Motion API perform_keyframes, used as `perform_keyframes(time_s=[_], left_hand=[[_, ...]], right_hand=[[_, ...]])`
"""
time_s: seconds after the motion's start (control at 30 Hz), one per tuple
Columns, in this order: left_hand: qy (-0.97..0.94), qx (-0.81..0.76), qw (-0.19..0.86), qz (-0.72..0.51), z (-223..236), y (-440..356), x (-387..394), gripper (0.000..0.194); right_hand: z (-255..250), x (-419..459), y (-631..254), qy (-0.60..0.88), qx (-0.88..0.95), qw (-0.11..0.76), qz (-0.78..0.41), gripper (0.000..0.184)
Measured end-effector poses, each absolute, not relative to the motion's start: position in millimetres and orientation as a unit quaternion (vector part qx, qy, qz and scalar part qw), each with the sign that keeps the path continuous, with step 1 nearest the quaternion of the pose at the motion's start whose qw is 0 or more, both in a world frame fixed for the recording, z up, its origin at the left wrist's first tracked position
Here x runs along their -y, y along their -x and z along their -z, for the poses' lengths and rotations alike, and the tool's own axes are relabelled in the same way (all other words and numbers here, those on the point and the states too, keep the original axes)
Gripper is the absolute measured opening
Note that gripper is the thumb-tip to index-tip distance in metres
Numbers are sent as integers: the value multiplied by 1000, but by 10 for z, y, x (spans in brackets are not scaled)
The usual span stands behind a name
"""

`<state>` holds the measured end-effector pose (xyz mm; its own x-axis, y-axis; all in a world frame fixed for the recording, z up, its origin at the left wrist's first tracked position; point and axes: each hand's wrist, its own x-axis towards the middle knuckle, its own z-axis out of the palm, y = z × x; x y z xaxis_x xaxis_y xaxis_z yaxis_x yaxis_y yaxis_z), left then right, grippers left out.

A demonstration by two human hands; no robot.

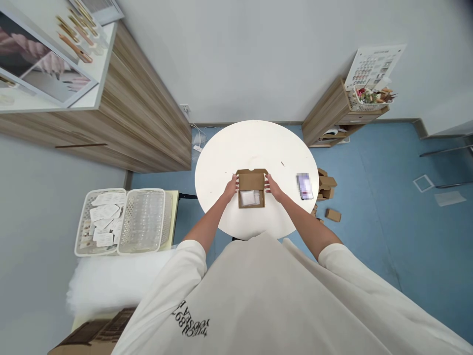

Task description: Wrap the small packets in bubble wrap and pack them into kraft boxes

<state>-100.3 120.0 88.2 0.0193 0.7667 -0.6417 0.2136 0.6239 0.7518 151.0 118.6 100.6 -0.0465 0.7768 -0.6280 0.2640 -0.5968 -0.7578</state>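
Observation:
A small brown cardboard box (252, 181) stands on the round white table (254, 140) with its lid raised at the back. Inside it lies a white packet (250, 197), partly in a clear wrapping. My left hand (231, 187) grips the box's left side near the lid's hinge. On the opposite side my right hand (272, 187) holds the lid and side edge, fingers bent around the cardboard. Both thumbs are hard to make out at this size.
A phone (305, 186) lies at the table's right. Several cardboard boxes (326, 185) are on the blue floor beyond it. To the left, a white basket (101, 222) holds cards and another basket (142, 222) holds clear plastic pieces. A wooden cabinet (148, 98) stands back left.

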Motion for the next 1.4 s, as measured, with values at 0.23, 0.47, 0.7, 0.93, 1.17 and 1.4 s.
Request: perform_keyframes(time_s=[0.23, 0.47, 0.7, 0.93, 1.17, 1.4], left_hand=[[-346, -631, 648, -248, -861, 1126, -1158, 85], [-367, -604, 671, -223, -996, 1240, -1208, 89], [-396, -610, 651, -216, -1103, 1265, -1157, 72], [-511, -622, 553, -213, -796, 1252, -686, 34], [-672, -628, 371, -132, -548, 1137, -255, 41], [-730, -611, 300, -65, -510, 1046, 82, 66]], right_hand=[[-991, -1176, -1617, 631, 409, 198, -628, 86], [-1119, -1192, -1651, 592, 361, 250, -676, 78], [-1155, -1123, -1634, 574, 373, 245, -686, 63], [-831, -631, -1572, 606, 511, 197, -578, 44], [-571, -204, -1512, 612, 687, 64, -386, 51], [-520, -15, -1491, 591, 741, -34, -316, 66]])
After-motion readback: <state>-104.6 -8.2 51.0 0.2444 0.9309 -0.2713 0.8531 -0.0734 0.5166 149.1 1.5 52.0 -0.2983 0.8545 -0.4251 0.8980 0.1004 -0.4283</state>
